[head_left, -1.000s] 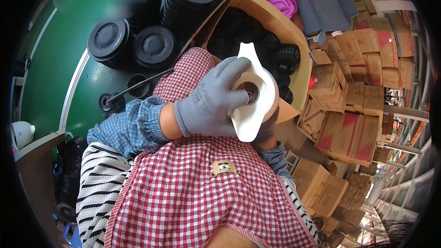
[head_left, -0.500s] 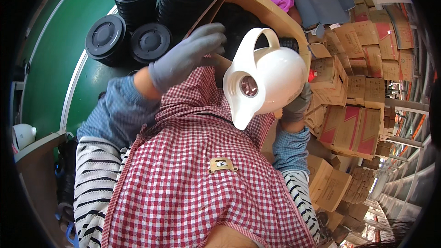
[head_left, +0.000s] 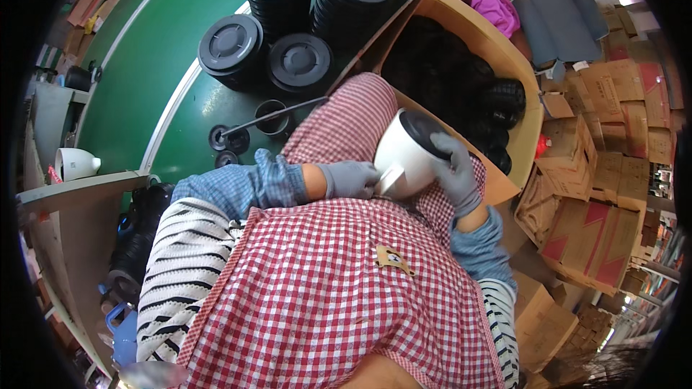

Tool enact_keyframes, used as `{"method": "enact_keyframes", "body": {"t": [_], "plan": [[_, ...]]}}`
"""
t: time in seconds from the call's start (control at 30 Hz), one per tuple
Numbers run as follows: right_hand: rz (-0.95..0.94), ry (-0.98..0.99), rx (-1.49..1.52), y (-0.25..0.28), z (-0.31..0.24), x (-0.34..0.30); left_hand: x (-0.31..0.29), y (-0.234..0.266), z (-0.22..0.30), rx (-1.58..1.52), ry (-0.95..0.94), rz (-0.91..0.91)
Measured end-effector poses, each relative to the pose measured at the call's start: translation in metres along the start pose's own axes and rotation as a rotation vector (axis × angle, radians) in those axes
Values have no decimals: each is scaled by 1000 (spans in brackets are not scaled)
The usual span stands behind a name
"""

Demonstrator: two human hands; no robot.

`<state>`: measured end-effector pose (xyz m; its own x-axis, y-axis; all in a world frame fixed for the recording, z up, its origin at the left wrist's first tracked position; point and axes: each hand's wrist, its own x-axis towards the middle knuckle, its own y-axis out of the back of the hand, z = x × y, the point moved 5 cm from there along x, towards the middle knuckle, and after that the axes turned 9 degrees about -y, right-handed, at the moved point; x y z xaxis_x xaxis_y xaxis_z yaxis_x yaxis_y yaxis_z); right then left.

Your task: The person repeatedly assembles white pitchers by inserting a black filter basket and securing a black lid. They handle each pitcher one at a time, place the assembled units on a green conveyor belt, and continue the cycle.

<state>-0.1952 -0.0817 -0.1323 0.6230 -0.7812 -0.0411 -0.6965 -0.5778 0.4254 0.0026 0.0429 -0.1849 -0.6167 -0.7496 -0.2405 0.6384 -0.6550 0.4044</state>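
A white vacuum jug [head_left: 396, 155] lies over my lap, its black round base [head_left: 424, 133] turned upward and away from me. My left hand [head_left: 351, 179], in a grey glove, is closed at the jug's left side beside its handle [head_left: 390, 179]. Grey-gloved too, my right hand [head_left: 458, 173] curls over the right side, with fingertips at the edge of the black base. The jug's mouth is hidden from view.
Stacks of black ribbed discs [head_left: 231, 42] stand on the green bench [head_left: 173, 43] at the left. A rod tool [head_left: 274, 119] and small black round parts [head_left: 227, 138] lie nearer. An open carton [head_left: 530, 115] at the right holds black parts. Cardboard boxes [head_left: 598, 245] are piled beyond.
The jug has been turned over, from its mouth facing me to its black base facing up, and lowered to my lap. My left hand has come down onto it; the view has shifted.
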Motion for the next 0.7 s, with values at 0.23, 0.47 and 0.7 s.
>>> {"method": "enact_keyframes", "body": {"t": [0.23, 0.47, 0.7], "plan": [[262, 134, -74, 12, -10, -35, -208, 125, -35, 779, 551, 750], [376, 339, -245, 73, -48, 17, -219, 104, -43, 675, 491, 692], [83, 735, -762, 49, -153, 89, -88, 215, 122, 459, 52, 444]]}}
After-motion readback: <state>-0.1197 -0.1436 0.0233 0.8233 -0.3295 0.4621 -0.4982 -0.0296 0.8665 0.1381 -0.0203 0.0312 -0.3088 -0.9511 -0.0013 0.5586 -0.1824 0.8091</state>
